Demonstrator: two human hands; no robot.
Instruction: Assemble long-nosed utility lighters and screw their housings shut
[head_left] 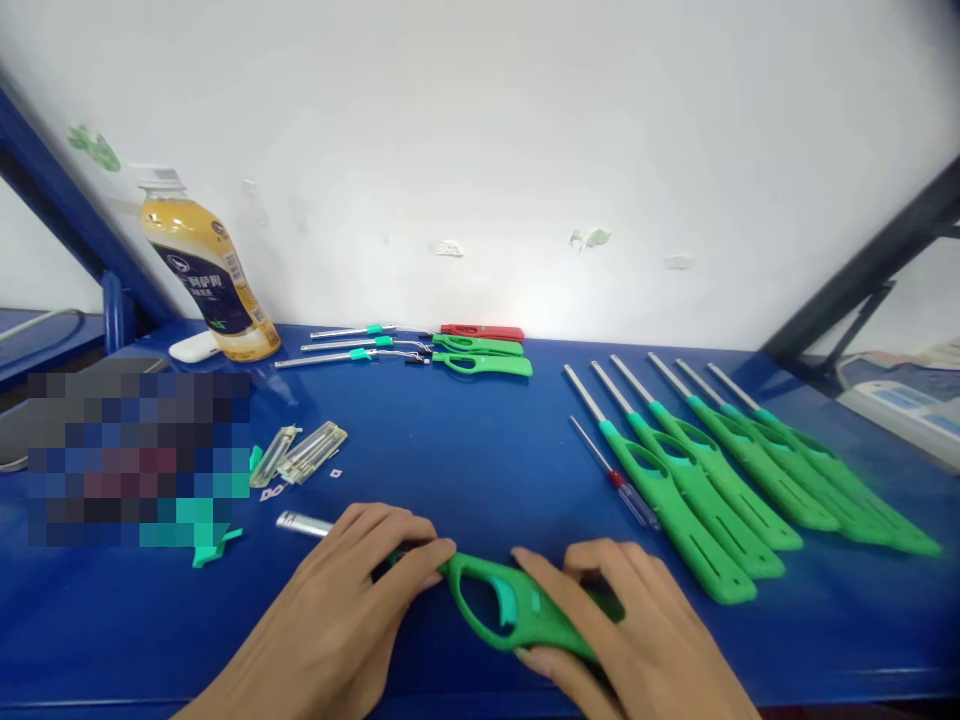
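Observation:
A green long-necked gas lighter [537,605] lies across the front of the blue table, its teal trigger showing inside the finger loop. My left hand [367,590] pinches its neck end, and the metal tube [301,524] pokes out to the left beyond my fingers. Around the handle's other end my right hand [615,620] is closed, thumb on the near side and fingers over the far side. The neck joint is covered by my left fingers. A screwdriver [626,490] with a clear handle rests beyond my right hand.
Several green lighters [690,520] lie in a slanted row at right. Red and green handles [484,365] with wired tubes [330,358] lie along the wall. Clear fuel tanks [304,455] and teal scraps [214,540] are at left, with a drink bottle [210,270] behind.

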